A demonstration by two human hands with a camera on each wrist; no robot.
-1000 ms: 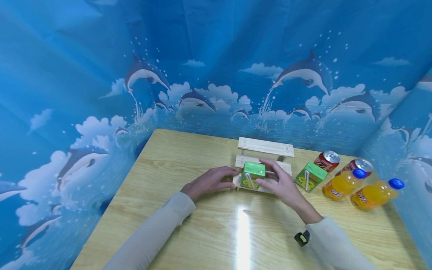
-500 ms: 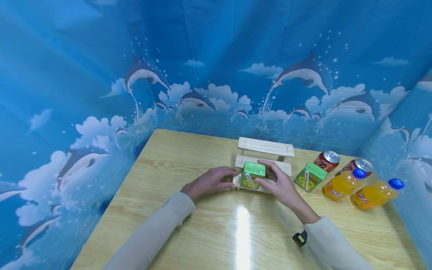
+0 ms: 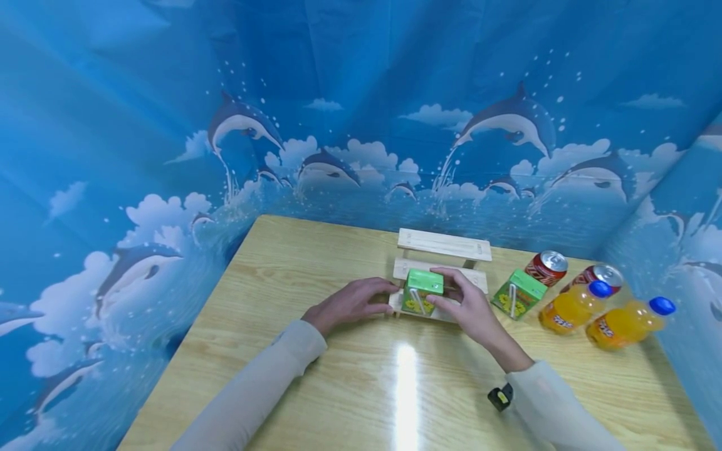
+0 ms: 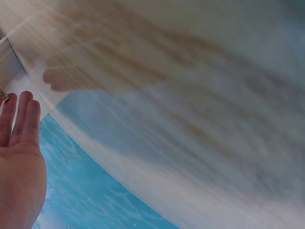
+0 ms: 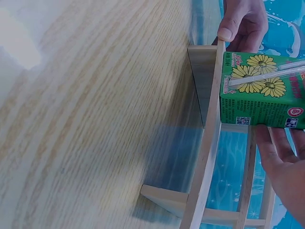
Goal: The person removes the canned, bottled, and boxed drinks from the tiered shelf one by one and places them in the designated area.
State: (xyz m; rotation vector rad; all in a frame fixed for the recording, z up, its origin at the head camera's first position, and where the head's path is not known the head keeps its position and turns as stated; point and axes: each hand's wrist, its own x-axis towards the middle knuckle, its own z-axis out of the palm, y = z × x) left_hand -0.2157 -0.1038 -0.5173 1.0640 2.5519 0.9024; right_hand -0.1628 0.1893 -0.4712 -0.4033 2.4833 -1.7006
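A green drink carton (image 3: 420,294) with yellow flowers and a white straw stands upright on the lowest tier of a small wooden step rack (image 3: 445,244), near its left end. My right hand (image 3: 474,307) holds the carton at its right side, thumb toward the front and fingers toward the back; in the right wrist view the fingertips reach its side panel. My left hand (image 3: 352,304) pinches the rack's left end, its thumb on the front plank in the right wrist view. In the left wrist view a piece of wood (image 4: 4,97) shows at the fingertips.
A second green drink carton (image 3: 519,294) stands right of the rack. Beyond it are two red cans (image 3: 546,269) and two orange drink bottles (image 3: 575,308) with blue caps. A blue dolphin-print curtain (image 3: 361,125) borders the wooden table (image 3: 316,250).
My right hand has shifted slightly left, closer around the carton. The carton, the rack and my left hand have stayed in place.
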